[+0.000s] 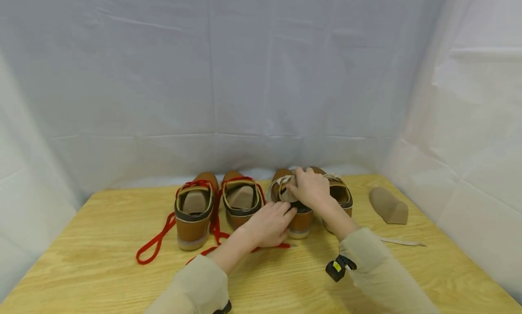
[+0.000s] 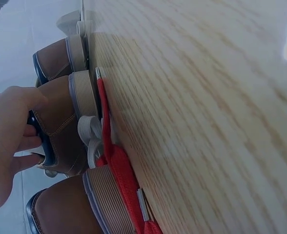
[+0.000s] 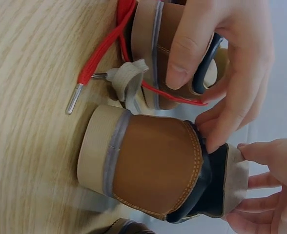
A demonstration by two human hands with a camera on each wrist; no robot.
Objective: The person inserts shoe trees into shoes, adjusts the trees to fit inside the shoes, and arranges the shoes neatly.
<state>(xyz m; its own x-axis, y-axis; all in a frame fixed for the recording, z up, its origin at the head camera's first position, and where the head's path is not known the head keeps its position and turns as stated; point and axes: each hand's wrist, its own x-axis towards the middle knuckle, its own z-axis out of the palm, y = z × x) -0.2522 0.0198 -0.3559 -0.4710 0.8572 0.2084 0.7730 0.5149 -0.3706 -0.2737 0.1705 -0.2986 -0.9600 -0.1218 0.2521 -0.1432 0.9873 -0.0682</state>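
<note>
A brown lace-up shoe (image 1: 300,223) with a dark collar and white laces stands third from the left in the head view. My left hand (image 1: 271,223) holds its heel collar, the curled fingers lying at the rim in the right wrist view. With my right hand (image 1: 311,187) I grip a beige shoe insert (image 3: 236,180) between thumb and fingers. The insert is partly down in this shoe's opening; its lower end is hidden. Another white-laced brown shoe (image 1: 342,196) stands just right of it, partly covered by my right forearm.
Two brown shoes with red laces, one far left (image 1: 191,232) and one beside it (image 1: 234,218), each hold a beige insert. A loose insert (image 1: 387,206) lies at the right of the wooden table (image 1: 102,241). Red lace ends trail on the wood; a white lace (image 1: 401,242) lies right.
</note>
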